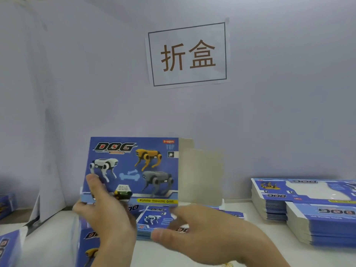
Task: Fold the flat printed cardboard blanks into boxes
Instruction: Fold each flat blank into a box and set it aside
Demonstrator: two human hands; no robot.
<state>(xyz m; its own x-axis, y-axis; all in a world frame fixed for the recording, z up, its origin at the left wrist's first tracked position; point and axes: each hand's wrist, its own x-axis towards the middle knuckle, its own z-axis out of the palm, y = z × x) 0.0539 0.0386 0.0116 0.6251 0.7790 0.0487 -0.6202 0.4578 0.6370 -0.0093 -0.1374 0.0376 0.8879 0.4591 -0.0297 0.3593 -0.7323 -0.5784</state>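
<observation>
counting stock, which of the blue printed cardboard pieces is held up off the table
The blue dog-print cardboard blank gripped upright by the left hand, grey flaps open at its right. The stacked flat blue blanks lie on the white table.

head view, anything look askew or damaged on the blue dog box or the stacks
Nothing looks damaged. The blue printed cardboard box is held upright by the left hand, its plain grey end flaps still open on the right. The right hand touches its lower corner. The stacks of flat blue blanks sit slightly staggered.

Even, bluish indoor light, soft shadows, motion blur, wide-angle bending at edges
</observation>
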